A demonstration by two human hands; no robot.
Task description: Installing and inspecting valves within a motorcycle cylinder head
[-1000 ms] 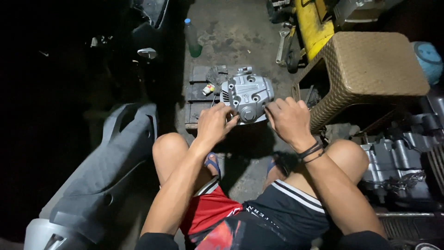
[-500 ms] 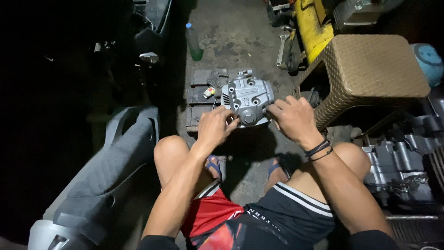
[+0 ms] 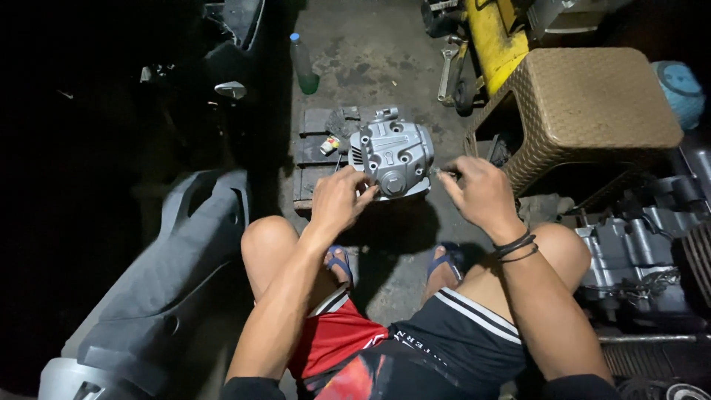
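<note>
One grey metal engine cover (image 3: 391, 157) is lying on the concrete floor (image 3: 370, 52), resting partly on a small dark slab (image 3: 315, 159) between the person's knees and just ahead of them. The left hand (image 3: 337, 201) is touching the cover's near left edge, its grip curled loosely with the fingertips (image 3: 368, 194) pressing against the casting rather than wrapping it. The right hand (image 3: 480, 194) is hovering just beside the cover's right side, its grip pinching one small metal piece (image 3: 443, 174) (too small to tell what kind). Two dark bands (image 3: 516, 247) are circling the right wrist.

One plastic bottle (image 3: 304, 65) with green liquid at its base is standing upright on the floor beyond the slab, well apart from the hands. One woven tan stool (image 3: 592, 104) is sitting to the right of the cover, near the right hand. One wrench (image 3: 446, 72) is lying on the floor beside a yellow machine part (image 3: 492, 41). One grey plastic body panel (image 3: 170, 274) is leaning by the left knee. Two blue sandals are showing under the legs, the left (image 3: 339, 264) and the right (image 3: 446, 261). A grey engine block (image 3: 629, 259) is sitting by the right knee.
</note>
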